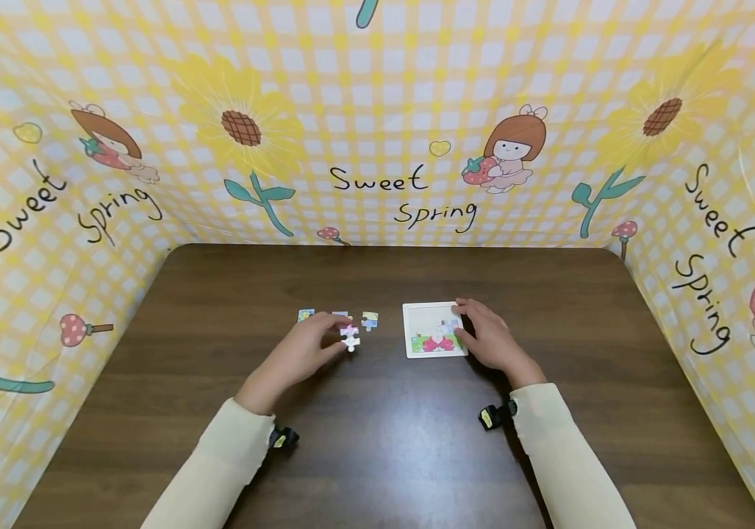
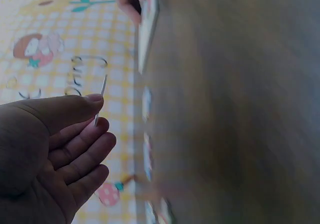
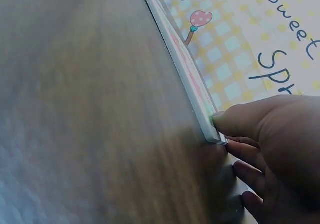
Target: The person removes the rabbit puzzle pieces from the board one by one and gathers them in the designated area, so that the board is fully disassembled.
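Observation:
My left hand [image 1: 298, 351] pinches a small jigsaw piece [image 1: 351, 342], pink and white, between thumb and fingertips. Edge-on in the left wrist view, the piece [image 2: 99, 101] looks like a thin pale strip, with the other fingers curled loosely below it. At the right, a white-framed puzzle board [image 1: 417, 353] has pieces along its lower part, showing green, pink and grey; its upper left is pale and bare. My right hand [image 1: 492, 339] holds the board by its right edge. In the right wrist view the thumb lies on the frame's corner [image 3: 212, 134], with fingers beyond it.
Loose jigsaw pieces lie beyond my left hand: one blue and yellow piece [image 1: 370, 320], another partly behind the fingers [image 1: 340, 314], and one further left [image 1: 306, 314]. The brown wooden table [image 1: 377, 441] meets a yellow checked cloth [image 1: 377, 110] at the back and sides.

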`<state>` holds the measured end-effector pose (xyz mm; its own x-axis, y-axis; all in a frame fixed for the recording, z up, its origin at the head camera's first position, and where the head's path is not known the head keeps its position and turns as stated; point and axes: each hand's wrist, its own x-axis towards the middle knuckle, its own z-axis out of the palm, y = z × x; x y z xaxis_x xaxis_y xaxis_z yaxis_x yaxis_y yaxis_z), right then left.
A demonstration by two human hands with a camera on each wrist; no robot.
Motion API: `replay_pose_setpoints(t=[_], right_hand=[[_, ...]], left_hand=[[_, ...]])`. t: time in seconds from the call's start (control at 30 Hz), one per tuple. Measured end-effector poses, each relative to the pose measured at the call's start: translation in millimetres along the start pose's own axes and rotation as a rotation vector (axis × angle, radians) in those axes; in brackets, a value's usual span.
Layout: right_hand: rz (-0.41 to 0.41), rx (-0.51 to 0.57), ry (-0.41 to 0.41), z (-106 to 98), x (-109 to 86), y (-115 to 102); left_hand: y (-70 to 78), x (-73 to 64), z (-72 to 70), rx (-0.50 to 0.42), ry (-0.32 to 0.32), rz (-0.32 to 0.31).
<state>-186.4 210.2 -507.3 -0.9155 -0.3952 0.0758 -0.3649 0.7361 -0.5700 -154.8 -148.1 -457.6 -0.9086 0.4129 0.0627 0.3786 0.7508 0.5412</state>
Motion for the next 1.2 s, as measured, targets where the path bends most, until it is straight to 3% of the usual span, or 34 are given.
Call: replay_pose_setpoints(t=[0.17, 0.3, 0.63, 1.2], right_hand=[[0.002, 0.013, -0.006, -1, 0.2, 0], [-0.001, 0.016, -0.004, -1, -0.3, 0], [-0.007, 0.015, 0.0, 0, -0.1, 2], [0.005, 0.022, -0.003, 0, -0.4, -1]], left_hand=[[-18.0, -16.9, -1.1, 0.052, 0.015, 0.019], [-25.0, -22.9, 0.2, 0.075, 0.017, 0.029], [-26.6, -21.9, 5.2, 0.128, -0.056, 0.045], [-27.7, -13.4, 3.7, 0.23, -0.118, 0.05]])
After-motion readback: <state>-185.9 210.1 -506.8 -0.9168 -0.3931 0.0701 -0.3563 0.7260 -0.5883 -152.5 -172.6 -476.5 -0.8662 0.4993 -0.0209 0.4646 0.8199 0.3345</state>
